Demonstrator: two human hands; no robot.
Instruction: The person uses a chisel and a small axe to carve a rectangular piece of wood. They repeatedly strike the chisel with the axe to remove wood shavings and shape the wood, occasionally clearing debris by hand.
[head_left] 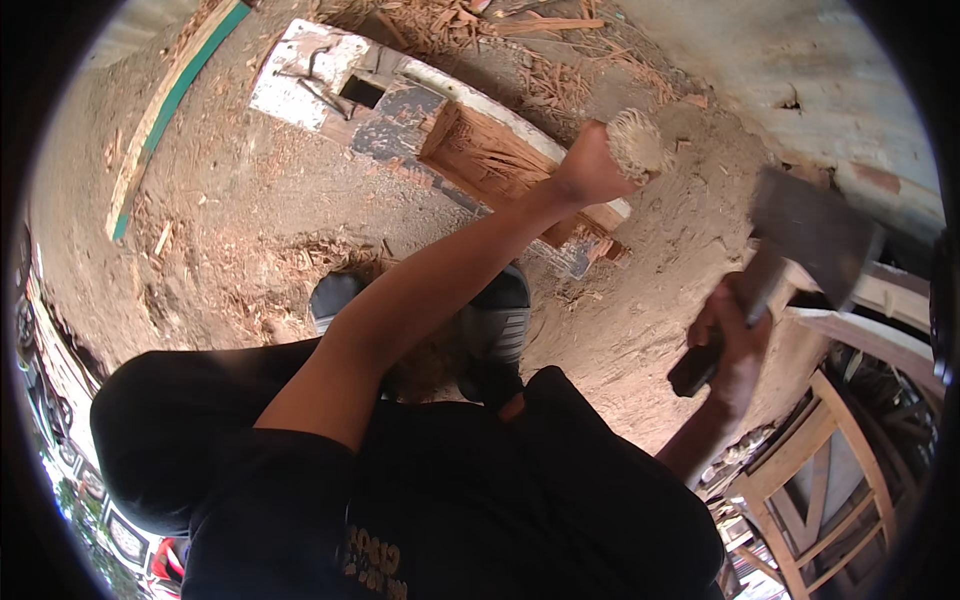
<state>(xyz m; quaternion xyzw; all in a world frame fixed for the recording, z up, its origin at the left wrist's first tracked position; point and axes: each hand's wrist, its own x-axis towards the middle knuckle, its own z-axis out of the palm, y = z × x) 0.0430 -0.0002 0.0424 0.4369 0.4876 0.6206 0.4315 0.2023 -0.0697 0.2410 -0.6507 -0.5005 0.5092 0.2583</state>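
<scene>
My left hand (597,165) is closed around a chisel, whose pale, frayed wooden handle end (637,145) sticks out past the fist. The fist hides its blade. Beneath that hand lies a long timber (400,122) with worn white and dark paint, a small rectangular hole and a long, roughly cut hollow (480,150) holding splinters. On the right, my right hand (735,325) grips the handle of a mallet with a broad, dark, blocky head (815,232). The mallet is raised to the right of the timber, apart from the chisel.
A green-edged wooden strip (160,120) lies on the dirt floor at left. Wood shavings (560,80) are scattered around the timber. A corrugated metal sheet (800,70) stands at the far right. Nearer me on the right is a wooden chair frame (815,440) among boards.
</scene>
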